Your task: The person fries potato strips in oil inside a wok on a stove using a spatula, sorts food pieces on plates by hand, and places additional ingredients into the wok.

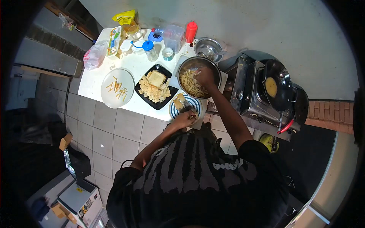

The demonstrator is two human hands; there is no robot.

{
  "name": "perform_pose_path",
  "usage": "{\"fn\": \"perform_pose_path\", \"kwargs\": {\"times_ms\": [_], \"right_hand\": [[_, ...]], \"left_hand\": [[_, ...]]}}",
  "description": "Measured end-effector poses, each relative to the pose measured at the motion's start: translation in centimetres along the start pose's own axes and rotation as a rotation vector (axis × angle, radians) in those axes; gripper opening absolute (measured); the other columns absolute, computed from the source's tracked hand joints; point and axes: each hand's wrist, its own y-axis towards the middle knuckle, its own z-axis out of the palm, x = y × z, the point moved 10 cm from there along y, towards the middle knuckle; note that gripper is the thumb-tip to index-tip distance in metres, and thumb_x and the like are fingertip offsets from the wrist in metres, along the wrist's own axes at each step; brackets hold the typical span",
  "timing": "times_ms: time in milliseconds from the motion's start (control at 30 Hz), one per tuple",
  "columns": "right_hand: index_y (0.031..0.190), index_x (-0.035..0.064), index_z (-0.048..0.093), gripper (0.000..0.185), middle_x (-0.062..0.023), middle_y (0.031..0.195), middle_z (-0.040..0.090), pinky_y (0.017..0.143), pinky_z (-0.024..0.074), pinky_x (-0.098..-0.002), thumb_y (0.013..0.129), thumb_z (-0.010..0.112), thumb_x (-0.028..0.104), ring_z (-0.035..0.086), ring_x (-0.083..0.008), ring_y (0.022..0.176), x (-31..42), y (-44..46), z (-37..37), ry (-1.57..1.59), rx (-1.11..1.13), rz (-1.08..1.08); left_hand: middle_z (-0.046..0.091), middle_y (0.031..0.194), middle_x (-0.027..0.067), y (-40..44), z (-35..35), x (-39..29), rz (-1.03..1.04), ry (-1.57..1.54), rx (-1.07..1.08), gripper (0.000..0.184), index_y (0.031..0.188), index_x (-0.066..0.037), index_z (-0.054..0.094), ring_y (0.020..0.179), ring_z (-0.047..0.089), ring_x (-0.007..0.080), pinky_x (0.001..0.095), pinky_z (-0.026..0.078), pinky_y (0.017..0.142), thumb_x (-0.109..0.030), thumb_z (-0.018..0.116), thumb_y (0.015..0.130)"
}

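My right hand (205,78) reaches down into a steel bowl (218,67) holding pale food strips (191,83). Its fingers look curled together among the strips, with their tips partly hidden. My left hand (184,119) is closed at the near side of a blue-and-white ringed plate (173,110). A dark, flat-ended object (186,106) extends from near its fingers, but its kind is unclear. Beside that object, a pale golden food piece (178,102) lies on the plate. Left of it, a black square plate (142,97) carries cut flat pale pieces (154,91) and a stacked square block (156,78).
A white plate (108,99) with scattered thin strips stands on the white table (89,81). Along the back are a blue-lidded jar (151,53), a red squeeze bottle (191,32) and an empty steel bowl (208,47). A wok (282,78) sits on the gas stove (251,98) at right.
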Motion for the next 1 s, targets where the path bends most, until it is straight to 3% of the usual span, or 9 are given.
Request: {"fn": "perform_pose_path", "kwargs": {"times_ms": [100,167,200,267,367,567,733,900,1000], "right_hand": [[0.087,0.0036,0.069,0.030,-0.0128,0.074,0.067,0.068,0.0521,-0.0306,0.061,0.081,0.014,0.067,-0.0210,0.073,-2.6,0.6,0.0,0.242,0.006,0.080],[0.089,0.0009,0.068,0.028,-0.0066,0.077,0.064,0.063,0.0507,-0.0266,0.068,0.079,0.015,0.063,-0.0151,0.069,-3.6,0.4,0.4,0.734,0.134,0.233],[0.089,0.0009,0.068,0.028,-0.0066,0.077,0.064,0.063,0.0507,-0.0266,0.068,0.079,0.015,0.063,-0.0151,0.069,-3.7,0.3,-0.2,0.734,0.137,0.230],[0.099,-0.0023,0.065,0.025,-0.0050,0.084,0.063,0.067,0.0512,-0.0256,0.077,0.071,0.008,0.061,-0.0126,0.073,-2.6,0.1,-0.6,1.206,0.241,0.192],[0.106,-0.0038,0.060,0.026,-0.0056,0.091,0.063,0.072,0.0514,-0.0279,0.082,0.067,0.005,0.060,-0.0136,0.079,-1.5,-0.4,-1.9,1.397,0.330,0.251],[0.108,-0.0019,0.059,0.024,-0.0069,0.097,0.063,0.076,0.0500,-0.0269,0.085,0.063,0.005,0.060,-0.0137,0.085,-0.1,-1.9,-8.7,1.498,0.362,0.136],[0.110,-0.0049,0.057,0.025,-0.0101,0.100,0.062,0.080,0.0509,-0.0291,0.086,0.060,0.003,0.061,-0.0165,0.089,-1.8,-3.9,-20.4,1.563,0.164,-0.047],[0.107,-0.0025,0.060,0.022,-0.0078,0.095,0.064,0.073,0.0520,-0.0229,0.086,0.061,0.006,0.063,-0.0136,0.082,-11.3,-7.4,-34.1,1.330,-0.060,-0.023],[0.105,-0.0026,0.062,0.022,-0.0079,0.088,0.067,0.067,0.0502,-0.0194,0.085,0.064,0.008,0.062,-0.0088,0.074,-19.3,-8.7,-38.0,1.010,-0.160,0.151]], "left_hand": [[0.065,0.096,0.0145,-0.3,-0.3,-0.6,0.055,-0.027,-0.071,0.033,0.109,-0.003,0.058,0.089,0.063,0.0244,0.0339,0.047,0.080,-0.024,0.060,0.084],[0.065,0.095,0.0140,0.3,0.2,-0.3,0.069,-0.051,-0.084,0.032,0.108,-0.003,0.059,0.088,0.063,0.0233,0.0335,0.047,0.080,-0.025,0.060,0.085],[0.065,0.094,0.0135,0.4,0.5,-0.4,0.083,-0.075,-0.087,0.031,0.107,-0.003,0.059,0.087,0.062,0.0223,0.0331,0.047,0.080,-0.026,0.060,0.086],[0.065,0.092,0.0130,0.7,1.3,-0.5,0.067,-0.087,-0.089,0.031,0.106,-0.003,0.059,0.086,0.062,0.0216,0.0326,0.047,0.079,-0.027,0.060,0.087],[0.064,0.090,0.0121,1.1,2.5,-1.4,0.043,-0.090,-0.085,0.033,0.106,-0.003,0.059,0.084,0.061,0.0206,0.0325,0.046,0.078,-0.030,0.060,0.088],[0.062,0.087,0.0113,0.3,3.9,-6.5,0.008,-0.037,-0.080,0.038,0.106,-0.004,0.060,0.082,0.059,0.0200,0.0330,0.046,0.077,-0.037,0.060,0.089],[0.057,0.073,0.0062,1.5,7.4,-7.1,0.023,-0.083,-0.079,0.034,0.105,-0.004,0.059,0.068,0.055,0.0160,0.0303,0.044,0.064,-0.034,0.060,0.090],[0.057,0.071,0.0060,3.0,12.1,-7.7,0.057,-0.045,-0.019,0.032,0.103,-0.005,0.060,0.066,0.055,0.0152,0.0295,0.044,0.063,-0.034,0.059,0.090],[0.057,0.066,0.0096,3.9,13.9,-7.7,0.087,-0.054,-0.077,0.032,0.102,-0.006,0.060,0.061,0.056,0.0206,0.0344,0.043,0.060,-0.035,0.060,0.087]]}}
